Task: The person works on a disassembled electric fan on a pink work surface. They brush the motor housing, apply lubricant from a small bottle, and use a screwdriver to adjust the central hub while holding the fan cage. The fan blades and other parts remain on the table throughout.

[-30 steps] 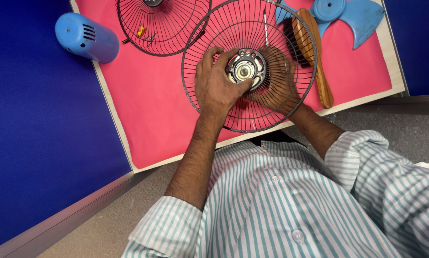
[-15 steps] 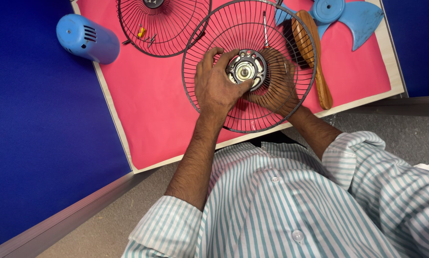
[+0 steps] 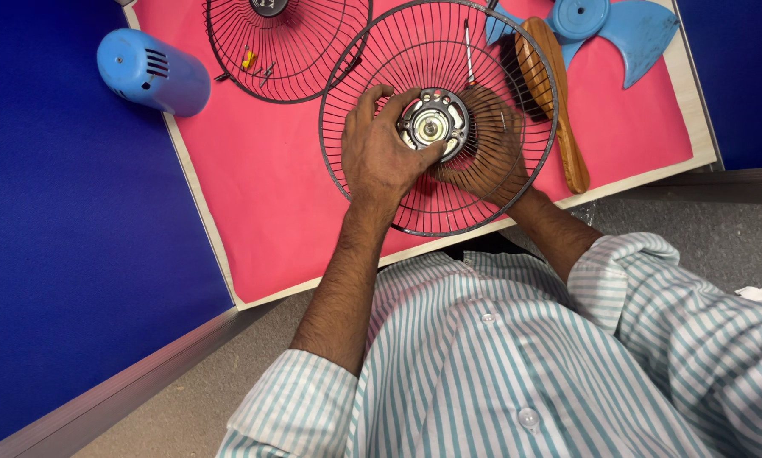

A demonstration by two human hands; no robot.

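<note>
Both hands meet at the motor hub (image 3: 432, 125) mid-grille: I see my left hand (image 3: 379, 157) gripping its near-left rim above the wire guard (image 3: 423, 212), my right hand (image 3: 487, 157) cupping beneath.

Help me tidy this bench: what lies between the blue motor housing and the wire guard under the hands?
In the head view, between the blue motor housing and the held wire guard lies a second wire guard, on pink mat.
</note>
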